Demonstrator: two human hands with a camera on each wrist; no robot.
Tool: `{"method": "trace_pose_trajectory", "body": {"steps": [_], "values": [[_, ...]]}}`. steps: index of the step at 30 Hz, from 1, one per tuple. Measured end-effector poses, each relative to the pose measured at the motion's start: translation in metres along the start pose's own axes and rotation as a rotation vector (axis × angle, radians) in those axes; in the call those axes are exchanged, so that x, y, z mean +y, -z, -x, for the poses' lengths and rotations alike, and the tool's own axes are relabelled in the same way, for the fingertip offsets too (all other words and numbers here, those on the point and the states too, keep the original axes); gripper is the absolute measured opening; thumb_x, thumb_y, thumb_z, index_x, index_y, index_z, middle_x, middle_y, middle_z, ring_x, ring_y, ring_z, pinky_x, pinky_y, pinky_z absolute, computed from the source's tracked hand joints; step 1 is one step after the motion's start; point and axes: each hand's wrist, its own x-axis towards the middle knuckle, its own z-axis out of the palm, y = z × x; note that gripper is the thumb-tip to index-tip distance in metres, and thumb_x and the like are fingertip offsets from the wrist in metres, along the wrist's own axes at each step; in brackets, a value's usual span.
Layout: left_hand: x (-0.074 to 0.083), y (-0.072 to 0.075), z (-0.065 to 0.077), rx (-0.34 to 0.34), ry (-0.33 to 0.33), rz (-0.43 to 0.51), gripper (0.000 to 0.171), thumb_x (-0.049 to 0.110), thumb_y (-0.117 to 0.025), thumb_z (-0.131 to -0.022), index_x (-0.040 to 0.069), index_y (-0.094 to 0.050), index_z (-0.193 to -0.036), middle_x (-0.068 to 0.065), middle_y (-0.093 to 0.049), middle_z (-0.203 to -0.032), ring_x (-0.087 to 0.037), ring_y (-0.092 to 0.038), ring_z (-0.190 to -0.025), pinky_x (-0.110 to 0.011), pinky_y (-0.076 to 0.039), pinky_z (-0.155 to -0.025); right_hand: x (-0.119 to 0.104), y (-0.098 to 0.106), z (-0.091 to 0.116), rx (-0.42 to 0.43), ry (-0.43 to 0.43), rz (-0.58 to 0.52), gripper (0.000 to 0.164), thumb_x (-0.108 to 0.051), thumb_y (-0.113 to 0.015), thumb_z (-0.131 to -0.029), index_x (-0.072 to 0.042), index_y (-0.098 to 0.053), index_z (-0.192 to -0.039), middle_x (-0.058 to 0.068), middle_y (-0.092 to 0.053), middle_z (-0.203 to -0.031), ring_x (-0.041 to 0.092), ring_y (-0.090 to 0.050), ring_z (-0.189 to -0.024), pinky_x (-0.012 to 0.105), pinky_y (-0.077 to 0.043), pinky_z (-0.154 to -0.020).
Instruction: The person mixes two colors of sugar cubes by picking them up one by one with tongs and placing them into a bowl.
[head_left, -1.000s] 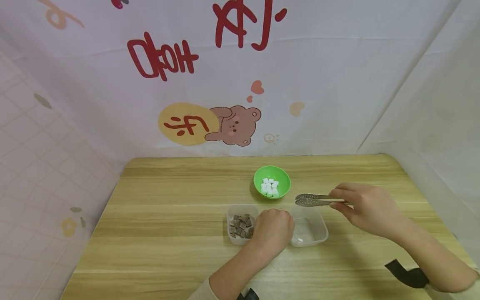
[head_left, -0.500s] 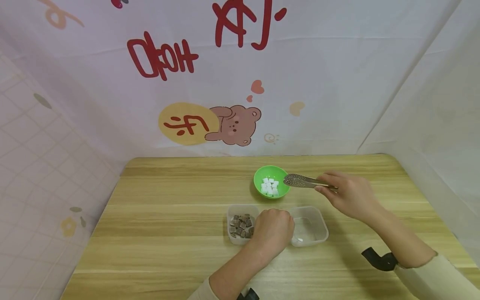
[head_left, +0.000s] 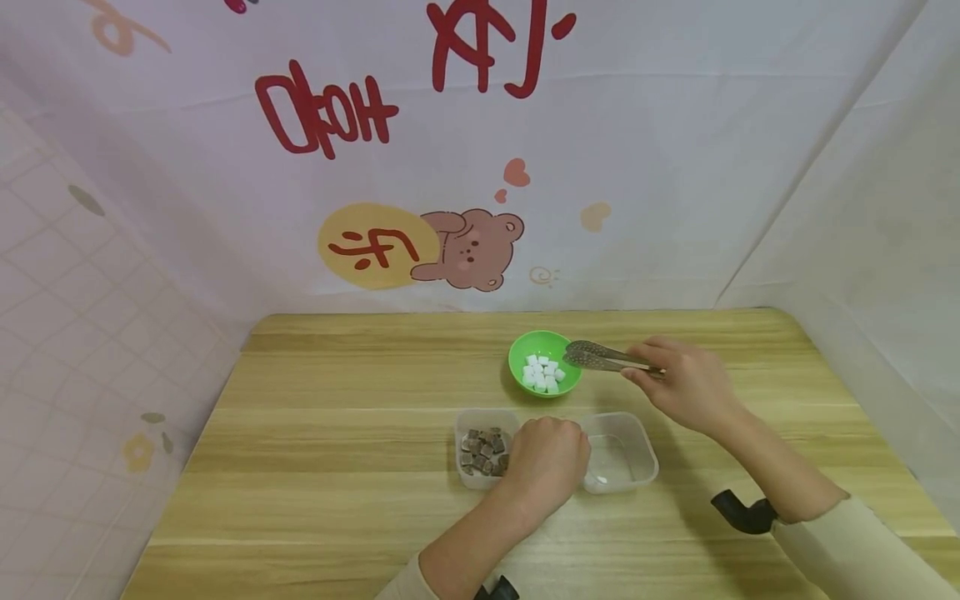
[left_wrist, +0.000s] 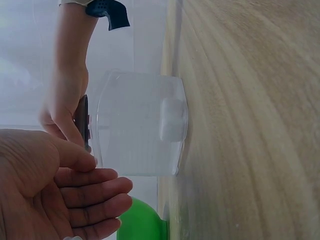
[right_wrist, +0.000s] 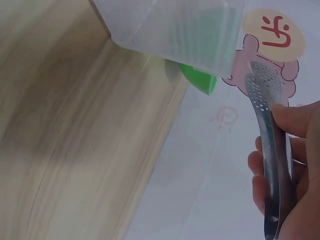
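My right hand (head_left: pixel 686 387) holds metal tongs (head_left: pixel 600 357) with perforated tips. The tips overlap the right rim of a green bowl (head_left: pixel 515 367), which holds several white cubes (head_left: pixel 542 375). In the right wrist view, thumb and fingers wrap the tongs (right_wrist: pixel 274 150), whose tips are slightly apart. My left hand (head_left: pixel 547 462) hovers between two clear plastic containers; its fingers are loosely bent with nothing in them in the left wrist view. The left container (head_left: pixel 459 425) holds several brown cubes (head_left: pixel 480 452). A pale lump (left_wrist: pixel 173 120) shows in the right container (head_left: pixel 647 454).
Everything stands on a wood-grain table (head_left: pixel 337 433). Behind it hangs a white cloth (head_left: pixel 637 150) printed with red characters and a bear (head_left: pixel 476 250). More cloth (head_left: pixel 97 350) borders the left side, and pale fabric borders the right.
My right hand has carried the tongs left and away from the body, from above the right container to the green bowl's rim. The left hand has stayed in place.
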Motion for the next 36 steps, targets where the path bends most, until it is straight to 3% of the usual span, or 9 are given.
{"method": "trace_pose_trajectory", "body": {"steps": [7,14,26,32,36], "values": [[-0.001,-0.002,-0.001,0.016,0.006,0.002,0.041,0.018,-0.068,-0.097,0.016,-0.059,-0.057,0.005,-0.053,-0.053,-0.012,-0.051,-0.047,-0.029,-0.039,-0.044,0.001,0.013,0.005,0.011,0.022,-0.011,0.034,-0.011,-0.089,-0.073,-0.004,-0.079,-0.105,0.011,-0.077,-0.102,0.02,-0.073,-0.065,0.035,-0.052,-0.051],[0.0,-0.004,0.0,0.057,0.018,0.027,0.042,0.016,-0.068,-0.095,0.016,-0.057,-0.054,0.004,-0.052,-0.052,-0.013,-0.05,-0.047,-0.028,-0.038,-0.043,0.0,0.029,0.012,0.002,0.035,0.032,0.035,-0.019,-0.085,-0.073,-0.007,-0.079,-0.106,0.004,-0.076,-0.098,0.019,-0.07,-0.067,0.033,-0.05,-0.052],[0.0,-0.001,0.0,0.044,0.024,0.039,0.04,0.014,-0.068,-0.094,0.015,-0.059,-0.055,0.003,-0.055,-0.053,-0.014,-0.049,-0.046,-0.029,-0.037,-0.042,0.002,0.051,0.022,-0.011,0.167,0.058,0.032,-0.036,-0.077,-0.083,-0.01,-0.079,-0.101,0.001,-0.076,-0.097,0.014,-0.069,-0.063,0.028,-0.048,-0.049],[0.0,-0.001,0.0,0.042,0.023,0.043,0.041,0.013,-0.067,-0.094,0.015,-0.057,-0.054,0.003,-0.054,-0.052,-0.014,-0.049,-0.046,-0.029,-0.037,-0.042,0.0,0.057,0.025,-0.056,0.211,0.084,0.032,-0.031,-0.082,-0.072,-0.014,-0.08,-0.099,-0.003,-0.076,-0.095,0.006,-0.066,-0.062,0.027,-0.049,-0.051],[0.001,0.0,0.001,0.046,0.021,0.046,0.041,0.013,-0.068,-0.094,0.014,-0.057,-0.054,0.003,-0.054,-0.052,-0.014,-0.049,-0.046,-0.029,-0.038,-0.042,-0.003,0.057,0.026,-0.095,0.23,0.098,0.034,-0.028,-0.085,-0.067,-0.015,-0.079,-0.098,-0.006,-0.075,-0.094,0.007,-0.068,-0.067,0.028,-0.05,-0.051]]}}
